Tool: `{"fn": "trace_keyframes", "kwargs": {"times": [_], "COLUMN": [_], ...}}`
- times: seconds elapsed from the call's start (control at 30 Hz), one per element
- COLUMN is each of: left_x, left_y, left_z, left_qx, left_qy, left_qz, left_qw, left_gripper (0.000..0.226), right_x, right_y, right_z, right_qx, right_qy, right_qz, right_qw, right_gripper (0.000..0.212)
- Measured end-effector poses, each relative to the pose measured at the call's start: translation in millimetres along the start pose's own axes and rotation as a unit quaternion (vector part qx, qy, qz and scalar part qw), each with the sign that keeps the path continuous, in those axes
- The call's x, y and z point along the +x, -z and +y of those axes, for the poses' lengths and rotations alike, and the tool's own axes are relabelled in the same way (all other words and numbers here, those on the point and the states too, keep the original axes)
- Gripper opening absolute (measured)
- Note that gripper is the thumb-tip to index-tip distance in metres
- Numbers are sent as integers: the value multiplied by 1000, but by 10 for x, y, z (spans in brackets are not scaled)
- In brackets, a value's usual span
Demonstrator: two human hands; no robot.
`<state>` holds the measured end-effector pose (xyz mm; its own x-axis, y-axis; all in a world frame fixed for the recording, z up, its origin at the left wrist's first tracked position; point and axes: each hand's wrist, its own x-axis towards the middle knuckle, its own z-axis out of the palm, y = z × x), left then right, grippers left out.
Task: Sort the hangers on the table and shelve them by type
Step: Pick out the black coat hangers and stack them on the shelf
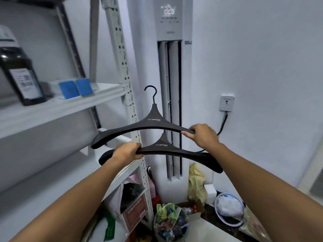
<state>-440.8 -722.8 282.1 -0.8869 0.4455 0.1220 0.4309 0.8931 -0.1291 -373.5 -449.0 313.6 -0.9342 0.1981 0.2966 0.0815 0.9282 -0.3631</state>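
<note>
Left hand (126,152): fingers (138,145) clenched round the left arm of the lower hanger (174,151), in front of the air conditioner (172,32). Right hand (203,135): fingers grasping the right end of the upper hanger (153,119), hook upright, just above the lower one. Left of the air conditioner, the shelf (52,109) carries a dark bottle (19,75) and two blue boxes (76,88).

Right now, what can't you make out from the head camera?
Head view:
- Lower hanger: its hook is hidden behind the upper hanger.
- Upper hanger's right tip: covered by the grip of the right hand.
- Lower hanger's left arm: partly covered by the left hand.
- Dark bottle on the shelf: label too blurred to read.
- Table and any other hangers: outside the frame.
</note>
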Motion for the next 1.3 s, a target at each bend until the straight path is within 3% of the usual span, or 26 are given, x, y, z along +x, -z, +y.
{"fn": "trace_keyframes", "kwargs": {"times": [0.7,1.03,1.3], "left_x": [-1467,-1867,-1692], "left_y": [-501,-723,-980], "left_z": [-964,-1485,-1971], "left_qx": [10,-10,-3], "left_qy": [247,345,373], "left_qz": [-39,-46,-82], "left_qw": [968,938,924], "left_gripper": [34,34,33], "right_x": [72,365,751], "right_y": [-969,-1386,-1837], "right_z": [-1267,-1964,-2308], "right_qx": [22,49,53], "right_qy": [185,219,216], "right_qz": [-134,-155,-179], "right_qw": [973,962,958], "right_gripper": [48,48,46]}}
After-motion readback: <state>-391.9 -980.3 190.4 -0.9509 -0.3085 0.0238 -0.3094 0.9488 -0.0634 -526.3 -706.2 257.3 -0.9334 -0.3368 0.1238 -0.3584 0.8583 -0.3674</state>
